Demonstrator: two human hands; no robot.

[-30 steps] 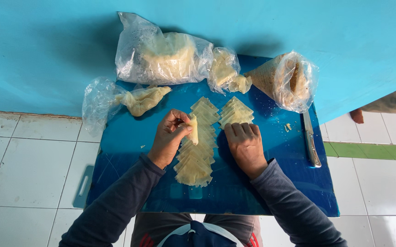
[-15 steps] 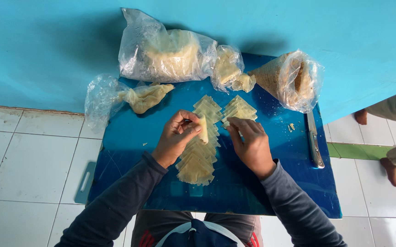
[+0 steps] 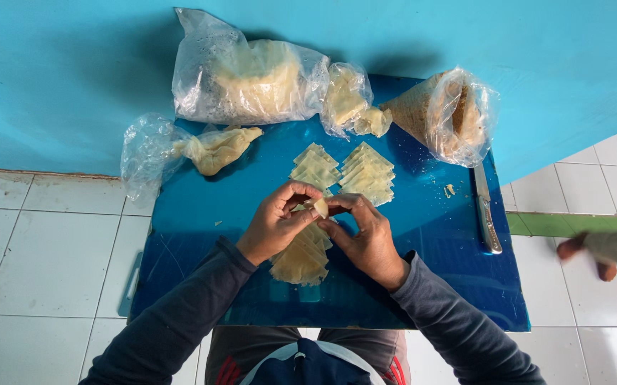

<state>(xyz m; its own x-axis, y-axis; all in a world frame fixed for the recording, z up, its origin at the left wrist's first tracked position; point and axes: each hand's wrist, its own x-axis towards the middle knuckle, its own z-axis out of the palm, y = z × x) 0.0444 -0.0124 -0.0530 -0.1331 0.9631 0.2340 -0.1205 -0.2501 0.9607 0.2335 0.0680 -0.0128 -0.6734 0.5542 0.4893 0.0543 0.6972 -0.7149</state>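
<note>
My left hand point(image 3: 276, 224) and right hand point(image 3: 365, 235) both pinch one thin dough piece point(image 3: 318, 207), and squeezing too hard could tear it.

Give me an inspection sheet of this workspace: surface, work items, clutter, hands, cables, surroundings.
Surface: blue board lying on the white tiled floor against a blue wall; a few crumbs on it.
Work items: one pale wrapper piece held between both hands; wrapper pile under the hands; two fanned wrapper stacks beyond them.
Clutter: large clear bag, small bag, cone-shaped bag, loose bag with dough lump, knife at the board's right edge.
Hands: left hand and right hand, fingers pinching the piece.
Cables: nothing seen.
Surroundings: another person's foot at the right.
</note>
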